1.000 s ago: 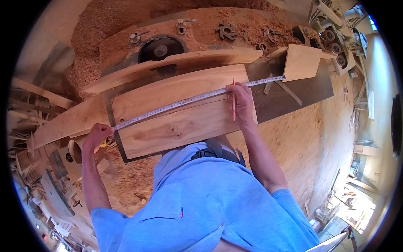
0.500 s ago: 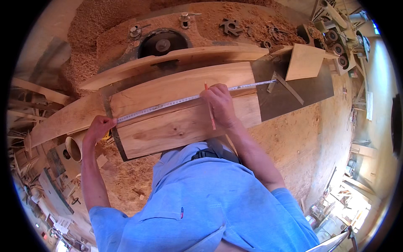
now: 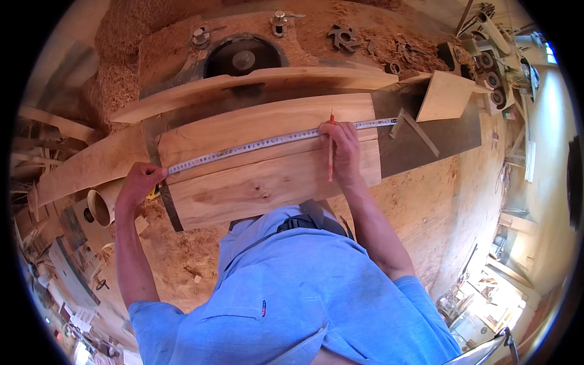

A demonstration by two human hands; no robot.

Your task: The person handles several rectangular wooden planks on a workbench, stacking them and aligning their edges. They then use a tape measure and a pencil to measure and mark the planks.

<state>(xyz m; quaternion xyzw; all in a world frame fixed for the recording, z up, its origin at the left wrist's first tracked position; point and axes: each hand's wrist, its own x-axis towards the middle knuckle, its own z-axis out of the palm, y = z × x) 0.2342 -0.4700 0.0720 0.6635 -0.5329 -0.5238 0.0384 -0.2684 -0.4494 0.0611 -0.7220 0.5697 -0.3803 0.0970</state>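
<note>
The left hand (image 3: 141,182) is closed on the tape measure (image 3: 274,143) at the left end of the wooden board (image 3: 267,161), pinning it there. The right hand (image 3: 342,152) grips a red pencil (image 3: 331,146), its tip at the tape partway along the board on the surface (image 3: 426,146). The tape is stretched out across the board; I judge the marking still under way.

Bare plank (image 3: 255,188) lies below the tape measure (image 3: 267,145) (offcuts (image 3: 447,94) crowd the right end).
</note>
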